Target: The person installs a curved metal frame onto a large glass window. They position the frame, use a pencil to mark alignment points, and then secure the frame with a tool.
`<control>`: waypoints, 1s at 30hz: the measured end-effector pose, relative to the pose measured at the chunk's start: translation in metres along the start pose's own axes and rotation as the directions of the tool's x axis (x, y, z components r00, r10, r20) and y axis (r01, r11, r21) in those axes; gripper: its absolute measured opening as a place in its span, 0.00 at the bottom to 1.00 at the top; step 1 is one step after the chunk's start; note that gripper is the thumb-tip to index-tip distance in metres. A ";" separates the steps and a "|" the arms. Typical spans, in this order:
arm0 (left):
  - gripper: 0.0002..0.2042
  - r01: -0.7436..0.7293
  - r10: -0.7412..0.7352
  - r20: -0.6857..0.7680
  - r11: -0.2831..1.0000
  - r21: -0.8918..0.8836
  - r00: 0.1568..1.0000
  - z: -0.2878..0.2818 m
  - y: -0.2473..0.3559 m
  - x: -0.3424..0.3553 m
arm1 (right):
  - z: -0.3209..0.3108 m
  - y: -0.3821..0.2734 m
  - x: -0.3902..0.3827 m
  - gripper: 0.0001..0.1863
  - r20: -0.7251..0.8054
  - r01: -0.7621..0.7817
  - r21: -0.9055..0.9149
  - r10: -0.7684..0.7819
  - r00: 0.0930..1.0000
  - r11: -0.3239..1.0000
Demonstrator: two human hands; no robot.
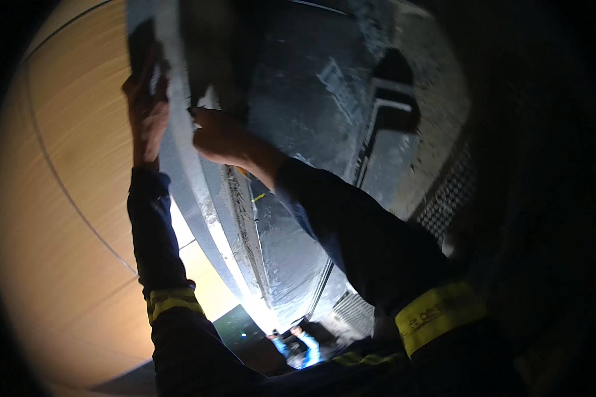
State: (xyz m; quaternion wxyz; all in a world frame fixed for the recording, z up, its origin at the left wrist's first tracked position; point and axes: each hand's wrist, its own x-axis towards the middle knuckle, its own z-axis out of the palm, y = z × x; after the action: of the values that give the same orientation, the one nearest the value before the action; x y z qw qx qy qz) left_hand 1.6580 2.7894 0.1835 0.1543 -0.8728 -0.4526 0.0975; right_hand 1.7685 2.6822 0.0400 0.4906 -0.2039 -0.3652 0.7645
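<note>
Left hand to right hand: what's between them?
A pale strip runs lengthwise between the left hand and the right hand, seen in the head view.

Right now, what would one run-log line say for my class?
left hand: left of pale strip; right hand: curled, right of strip, grip unclear; nearby: tan panel

Both arms outstretched, left hand blurred, right hand curled
</note>
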 end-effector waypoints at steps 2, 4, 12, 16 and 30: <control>0.24 0.099 -0.110 0.031 0.966 0.238 0.993 0.002 0.014 0.004 | 0.000 0.011 0.002 0.22 0.003 0.112 0.065 -0.113 0.994 0.992; 0.24 0.205 -0.185 0.130 0.965 -0.166 0.974 -0.004 0.013 0.010 | -0.004 0.009 -0.002 0.18 0.065 0.102 0.036 -0.104 0.992 0.994; 0.28 0.490 -0.482 0.129 0.871 -0.032 0.867 -0.014 0.041 -0.001 | 0.030 0.033 0.006 0.09 -0.187 0.365 0.072 -0.347 0.919 0.928; 0.29 0.455 -0.437 0.138 0.880 -0.141 0.889 -0.013 0.039 0.001 | 0.062 0.056 0.024 0.12 -0.308 0.581 -0.235 -0.626 0.716 0.780; 0.27 0.502 -0.474 0.166 0.794 -0.342 0.865 -0.008 0.040 0.003 | 0.028 0.047 0.013 0.07 -0.056 0.593 -0.356 -0.650 0.758 0.722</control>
State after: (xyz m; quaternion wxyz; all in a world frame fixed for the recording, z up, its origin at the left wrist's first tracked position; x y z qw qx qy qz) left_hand 1.6922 2.7687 0.1765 -0.0114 -0.7354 -0.6775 -0.0024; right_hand 1.7160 2.6723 0.0235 0.7099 -0.2122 -0.4851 0.4644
